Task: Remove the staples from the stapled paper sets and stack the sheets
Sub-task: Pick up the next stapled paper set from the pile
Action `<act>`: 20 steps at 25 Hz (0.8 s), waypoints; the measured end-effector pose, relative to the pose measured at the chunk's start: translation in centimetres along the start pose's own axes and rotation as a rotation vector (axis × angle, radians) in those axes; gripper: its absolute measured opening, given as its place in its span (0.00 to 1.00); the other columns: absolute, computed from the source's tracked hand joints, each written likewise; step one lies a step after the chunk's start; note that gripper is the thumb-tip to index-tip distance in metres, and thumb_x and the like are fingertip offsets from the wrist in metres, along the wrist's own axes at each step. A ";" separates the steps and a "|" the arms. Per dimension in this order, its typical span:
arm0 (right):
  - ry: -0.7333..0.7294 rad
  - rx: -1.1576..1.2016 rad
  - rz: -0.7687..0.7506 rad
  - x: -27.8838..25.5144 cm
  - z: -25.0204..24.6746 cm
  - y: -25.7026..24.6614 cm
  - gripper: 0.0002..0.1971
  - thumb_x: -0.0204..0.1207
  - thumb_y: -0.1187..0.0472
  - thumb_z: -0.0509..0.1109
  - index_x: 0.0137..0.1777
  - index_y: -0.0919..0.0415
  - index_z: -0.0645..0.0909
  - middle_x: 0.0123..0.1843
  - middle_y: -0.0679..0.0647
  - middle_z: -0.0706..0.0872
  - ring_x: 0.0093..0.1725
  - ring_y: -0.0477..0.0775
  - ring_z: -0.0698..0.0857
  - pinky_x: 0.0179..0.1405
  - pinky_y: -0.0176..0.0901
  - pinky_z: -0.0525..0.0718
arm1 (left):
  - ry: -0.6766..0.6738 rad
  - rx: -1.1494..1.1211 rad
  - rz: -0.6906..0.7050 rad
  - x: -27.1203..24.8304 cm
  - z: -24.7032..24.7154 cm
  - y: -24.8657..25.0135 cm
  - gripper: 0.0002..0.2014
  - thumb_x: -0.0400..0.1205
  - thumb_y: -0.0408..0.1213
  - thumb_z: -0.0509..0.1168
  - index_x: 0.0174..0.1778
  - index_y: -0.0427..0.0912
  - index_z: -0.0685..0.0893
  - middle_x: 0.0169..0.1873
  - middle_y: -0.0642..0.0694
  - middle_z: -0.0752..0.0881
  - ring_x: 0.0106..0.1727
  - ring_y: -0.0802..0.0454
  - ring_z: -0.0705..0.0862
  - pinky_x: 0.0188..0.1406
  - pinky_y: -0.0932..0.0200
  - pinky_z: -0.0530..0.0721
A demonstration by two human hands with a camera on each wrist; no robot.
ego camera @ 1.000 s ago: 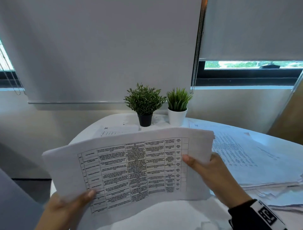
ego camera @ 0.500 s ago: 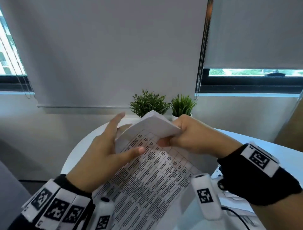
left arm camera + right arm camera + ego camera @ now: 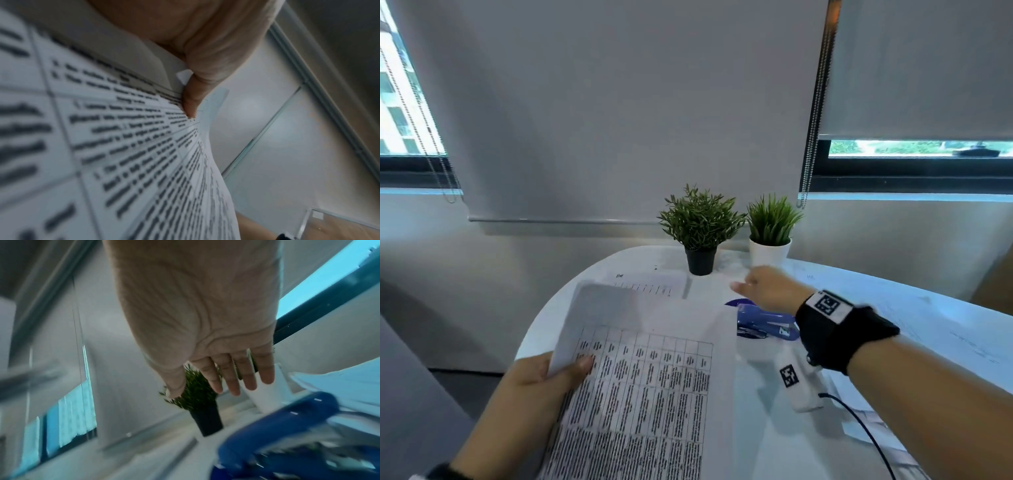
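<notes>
A set of printed sheets with a table is held up at the lower left. My left hand grips its left edge, thumb on the printed face. The top sheet's upper left corner is folded back. My right hand hovers over the table beyond a blue stapler, its fingers straight and holding nothing. The stapler lies just under that wrist. Whether a staple is still in the set is hidden.
Two small potted plants, one in a black pot and one in a white pot, stand at the table's far edge. A sheet lies flat in front of them. More papers spread over the right of the white table.
My right hand let go of the paper's top corner and reached forward over the stapler. The left hand now holds the set alone by its left edge, lower than before.
</notes>
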State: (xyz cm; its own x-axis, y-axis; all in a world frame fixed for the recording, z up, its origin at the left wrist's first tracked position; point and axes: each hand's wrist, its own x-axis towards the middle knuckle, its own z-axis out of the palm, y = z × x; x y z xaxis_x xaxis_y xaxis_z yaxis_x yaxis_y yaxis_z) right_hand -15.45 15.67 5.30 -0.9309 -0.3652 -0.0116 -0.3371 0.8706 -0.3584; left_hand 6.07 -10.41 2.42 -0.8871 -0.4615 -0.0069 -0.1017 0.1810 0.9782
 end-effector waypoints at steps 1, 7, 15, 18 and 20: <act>-0.028 -0.120 0.056 0.7 1.2 0.9 0.24 0.84 0.41 0.58 0.55 0.65 0.81 0.54 0.59 0.84 0.57 0.60 0.82 0.55 0.47 0.77 | 0.019 -0.035 -0.046 -0.2 -0.2 -0.4 0.12 0.80 0.34 0.69 0.32 0.39 0.92 0.32 0.32 0.91 0.36 0.32 0.90 0.52 0.32 0.86; -0.127 -0.401 0.144 2.9 5.3 3.6 0.15 0.81 0.50 0.63 0.56 0.63 0.79 0.57 0.58 0.87 0.54 0.60 0.85 0.47 0.43 0.77 | -0.022 -0.131 -0.144 -1.2 0.2 -0.9 0.13 0.82 0.31 0.66 0.35 0.31 0.91 0.36 0.29 0.90 0.37 0.31 0.90 0.46 0.43 0.87; 0.551 0.535 0.171 1.0 1.9 0.2 0.22 0.71 0.47 0.67 0.52 0.68 0.75 0.39 0.59 0.81 0.36 0.60 0.79 0.30 0.44 0.71 | 0.028 -0.166 -0.115 -0.9 0.7 -2.0 0.13 0.82 0.31 0.64 0.37 0.26 0.86 0.29 0.40 0.90 0.26 0.49 0.87 0.23 0.63 0.82; 0.842 0.998 -0.054 -1.6 -1.9 -4.9 0.11 0.76 0.50 0.64 0.47 0.58 0.76 0.33 0.50 0.79 0.26 0.42 0.80 0.29 0.38 0.77 | -0.006 -0.190 -0.127 -0.6 1.4 -2.1 0.14 0.83 0.33 0.63 0.37 0.28 0.84 0.33 0.32 0.88 0.29 0.42 0.85 0.27 0.59 0.83; 0.886 1.244 -0.233 -3.5 -2.9 -8.4 0.04 0.80 0.57 0.64 0.44 0.54 0.75 0.33 0.46 0.79 0.25 0.38 0.80 0.28 0.34 0.78 | -0.052 -0.237 -0.129 -0.5 2.0 -2.0 0.13 0.85 0.34 0.61 0.40 0.28 0.85 0.36 0.29 0.86 0.31 0.42 0.84 0.25 0.61 0.81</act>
State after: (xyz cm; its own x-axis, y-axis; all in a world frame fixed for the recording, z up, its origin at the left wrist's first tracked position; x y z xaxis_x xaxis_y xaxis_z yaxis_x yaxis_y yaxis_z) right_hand -9.77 10.53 11.03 -0.8104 0.2481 0.5307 -0.5741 -0.1559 -0.8038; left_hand 5.82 -8.78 0.06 -0.8961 -0.4217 -0.1388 -0.1124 -0.0869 0.9899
